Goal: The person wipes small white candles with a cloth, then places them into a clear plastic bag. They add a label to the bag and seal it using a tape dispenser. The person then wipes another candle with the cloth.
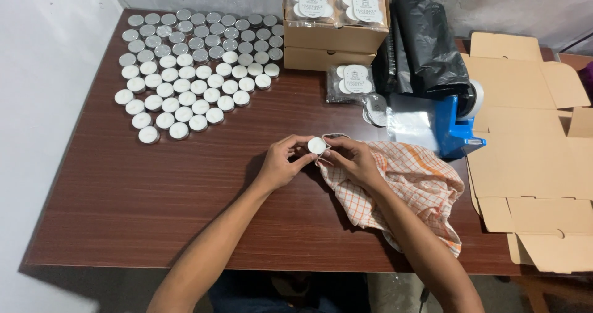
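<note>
At a brown wooden table [154, 189] against a pale wall, we see rows of tealights [197, 66] at far left. At centre, the left hand [281, 164] pinches one candle [316, 145] between thumb and fingers; the right hand [352, 160] closes on it too, apparently gripping a checked cloth [414, 183]. Flat cardboard [531, 158] lies at right.

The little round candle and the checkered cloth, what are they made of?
The candle, held by the left hand and right hand, looks like matte white wax, probably in a thin shiny metal cup like the silvery ones in the candle rows. The cloth looks like soft woven cotton: it crumples and shows orange check lines.
</note>
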